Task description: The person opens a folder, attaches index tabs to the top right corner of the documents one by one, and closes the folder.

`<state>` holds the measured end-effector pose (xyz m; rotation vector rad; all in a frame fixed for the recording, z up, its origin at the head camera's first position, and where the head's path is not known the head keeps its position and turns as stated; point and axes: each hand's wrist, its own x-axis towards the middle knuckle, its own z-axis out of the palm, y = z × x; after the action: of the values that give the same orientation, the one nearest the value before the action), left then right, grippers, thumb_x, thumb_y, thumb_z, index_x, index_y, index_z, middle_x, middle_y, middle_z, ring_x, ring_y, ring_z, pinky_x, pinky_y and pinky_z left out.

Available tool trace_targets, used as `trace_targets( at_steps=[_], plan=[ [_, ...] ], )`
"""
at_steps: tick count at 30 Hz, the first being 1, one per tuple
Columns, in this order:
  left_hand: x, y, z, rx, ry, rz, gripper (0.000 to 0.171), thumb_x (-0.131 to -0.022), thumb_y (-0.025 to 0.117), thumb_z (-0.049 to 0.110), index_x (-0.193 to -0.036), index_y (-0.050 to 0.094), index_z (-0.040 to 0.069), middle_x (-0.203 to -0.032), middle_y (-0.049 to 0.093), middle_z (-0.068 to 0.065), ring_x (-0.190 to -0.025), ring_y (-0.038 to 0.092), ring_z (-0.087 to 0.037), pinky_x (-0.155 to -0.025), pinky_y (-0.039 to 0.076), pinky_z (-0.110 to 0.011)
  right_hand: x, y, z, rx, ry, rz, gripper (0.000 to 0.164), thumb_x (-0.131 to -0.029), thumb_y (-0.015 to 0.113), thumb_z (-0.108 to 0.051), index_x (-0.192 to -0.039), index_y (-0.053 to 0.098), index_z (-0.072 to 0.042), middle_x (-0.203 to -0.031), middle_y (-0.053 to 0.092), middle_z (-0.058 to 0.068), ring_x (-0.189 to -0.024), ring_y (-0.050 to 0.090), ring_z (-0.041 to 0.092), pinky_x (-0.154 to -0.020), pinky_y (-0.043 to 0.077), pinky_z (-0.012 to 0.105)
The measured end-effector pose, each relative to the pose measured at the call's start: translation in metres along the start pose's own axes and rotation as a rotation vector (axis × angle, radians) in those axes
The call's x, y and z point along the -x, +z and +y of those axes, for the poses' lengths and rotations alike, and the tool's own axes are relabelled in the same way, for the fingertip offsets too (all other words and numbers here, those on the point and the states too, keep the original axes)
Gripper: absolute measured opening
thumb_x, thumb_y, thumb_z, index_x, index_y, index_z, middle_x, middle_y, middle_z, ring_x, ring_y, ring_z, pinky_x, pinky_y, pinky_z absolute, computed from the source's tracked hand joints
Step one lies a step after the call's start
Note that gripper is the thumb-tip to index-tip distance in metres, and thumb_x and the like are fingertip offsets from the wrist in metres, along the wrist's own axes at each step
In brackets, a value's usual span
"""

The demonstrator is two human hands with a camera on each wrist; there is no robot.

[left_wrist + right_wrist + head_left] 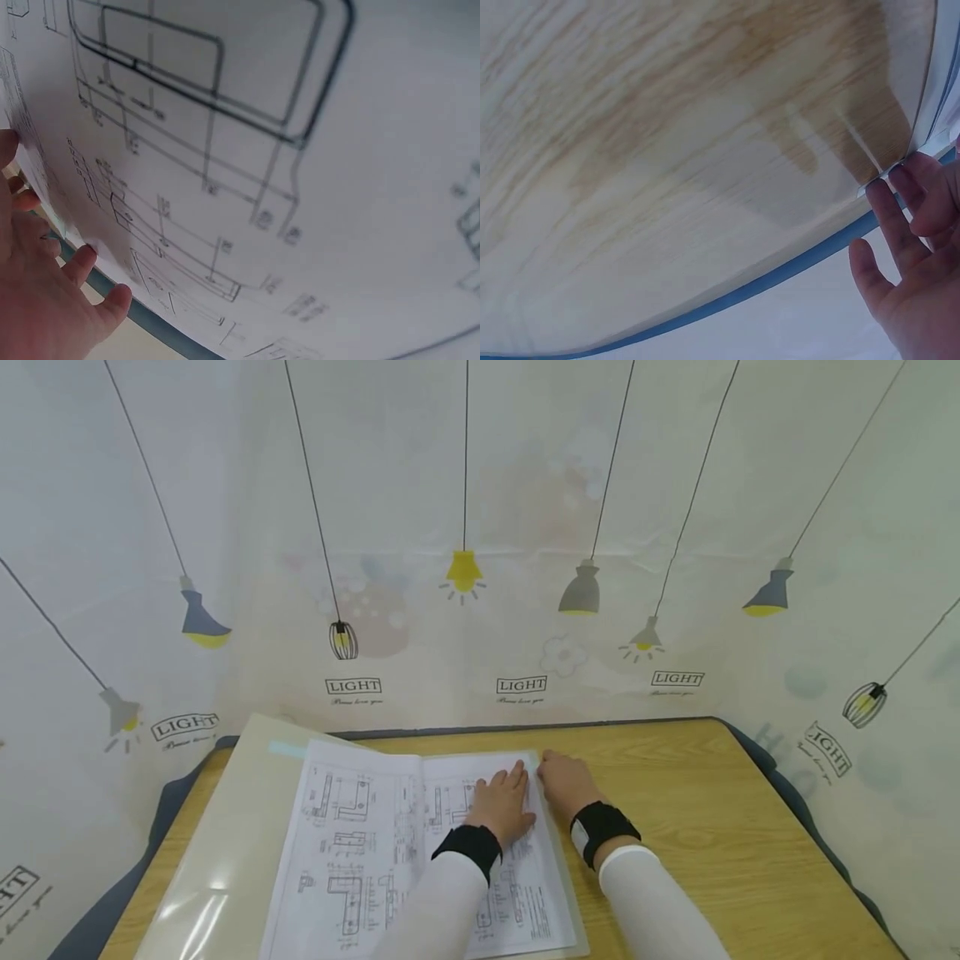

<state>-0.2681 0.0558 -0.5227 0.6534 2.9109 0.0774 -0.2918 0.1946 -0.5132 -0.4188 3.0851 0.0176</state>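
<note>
An opened beige folder (pixel 225 827) lies on the table, tilted slightly to the left. On it is a white paper (pixel 405 860) with printed technical drawings, spread across two page halves. My left hand (pixel 501 806) rests on the upper right part of the paper, its fingers spread towards the top edge. In the left wrist view, the printed drawings (pixel 202 112) fill most of the picture beside the left hand (pixel 52 292). At the folder's upper right corner, my right hand (pixel 566 781) touches the edge. Seen from the right wrist, the fingertips (pixel 877 187) meet that corner.
The wood-grain table (pixel 712 827) extends to the right of the folder. A dark edge (pixel 757 756) borders the table. Behind stands a pale curtain-like backdrop (pixel 420 460) printed with hanging lamps. Both wrists carry black straps (pixel 603 828).
</note>
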Motion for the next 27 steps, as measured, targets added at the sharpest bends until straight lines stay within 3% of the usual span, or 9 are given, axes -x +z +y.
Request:
trace_targets(
  at_steps=[5, 14, 23, 27],
  plan=[
    [0.005, 0.0, 0.001, 0.019, -0.019, -0.013, 0.069, -0.09, 0.053, 0.051, -0.147, 0.033, 0.018, -0.155, 0.026, 0.004, -0.14, 0.03, -0.02, -0.108, 0.031, -0.051, -0.003, 0.008, -0.003, 0.035, 0.039, 0.008, 0.015, -0.092, 0.057, -0.009, -0.093, 0.072, -0.008, -0.101, 0.063, 0.006, -0.084, 0.066, 0.029, -0.077, 0.052, 0.049],
    [0.0, 0.001, 0.005, 0.037, -0.057, 0.027, 0.07, -0.087, 0.057, 0.053, -0.145, 0.038, 0.017, -0.147, 0.04, 0.004, -0.132, 0.038, -0.02, -0.1, 0.039, -0.049, -0.004, 0.009, -0.006, 0.076, 0.062, 0.008, 0.018, -0.095, 0.053, -0.011, -0.093, 0.07, -0.006, -0.097, 0.063, 0.008, -0.082, 0.064, 0.03, -0.077, 0.051, 0.051],
    [-0.002, -0.004, 0.008, -0.005, -0.072, 0.054, 0.071, -0.085, 0.058, 0.057, -0.142, 0.043, 0.017, -0.145, 0.043, 0.007, -0.125, 0.043, -0.018, -0.094, 0.043, -0.048, -0.002, 0.007, -0.009, 0.018, 0.062, 0.024, 0.023, -0.096, 0.052, -0.015, -0.113, 0.067, -0.018, -0.108, 0.064, 0.009, -0.096, 0.063, 0.03, -0.085, 0.047, 0.053],
    [-0.003, -0.004, 0.008, -0.014, -0.067, 0.064, 0.071, -0.084, 0.058, 0.057, -0.141, 0.045, 0.017, -0.142, 0.045, 0.006, -0.123, 0.044, -0.018, -0.093, 0.044, -0.047, 0.0, 0.005, -0.01, 0.055, 0.047, -0.003, 0.024, -0.096, 0.052, -0.016, -0.113, 0.068, -0.019, -0.109, 0.063, 0.009, -0.095, 0.063, 0.03, -0.085, 0.047, 0.051]
  ],
)
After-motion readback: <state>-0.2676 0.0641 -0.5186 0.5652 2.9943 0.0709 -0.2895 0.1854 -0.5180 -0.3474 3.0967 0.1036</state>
